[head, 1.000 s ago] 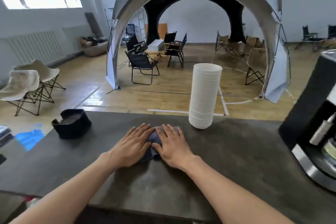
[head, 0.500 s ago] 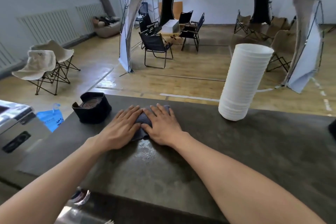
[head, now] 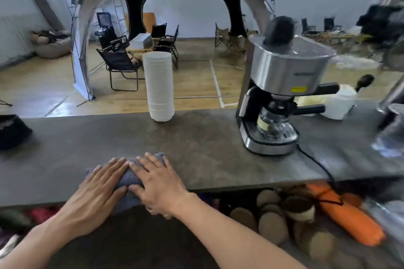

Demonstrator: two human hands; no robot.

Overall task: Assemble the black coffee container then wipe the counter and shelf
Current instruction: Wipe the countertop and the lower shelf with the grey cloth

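Cloth (head: 131, 178), a folded grey-blue one, lies at the near edge of the counter (head: 207, 148), partly overhanging it, pinned flat under both hands. The left hand (head: 96, 192) and right hand (head: 157, 181) sit side by side on it, fingers straight and slightly spread, pressing down and gripping nothing. Half a second ago the same two-handed press was well up the counter, near its far edge; now the cloth has been drawn back to the near lip, so one full stroke across the width looks finished. That suggests the wiping stage is under way, with the next pass likely to need a sideways shift.

Below the edge, a lower shelf holds round brown objects (head: 269, 223) and an orange roll (head: 347, 218), too blurred to name.

Farther back, the black coffee container (head: 13, 132) stands at the left end of the counter, well apart from the hands; whether it is fully assembled cannot be told. A white stack of cups (head: 160, 85) stands at the far edge, and the coffee machine (head: 282, 94) sits to the right, its cord (head: 317, 164) trailing toward the unwiped stretch.
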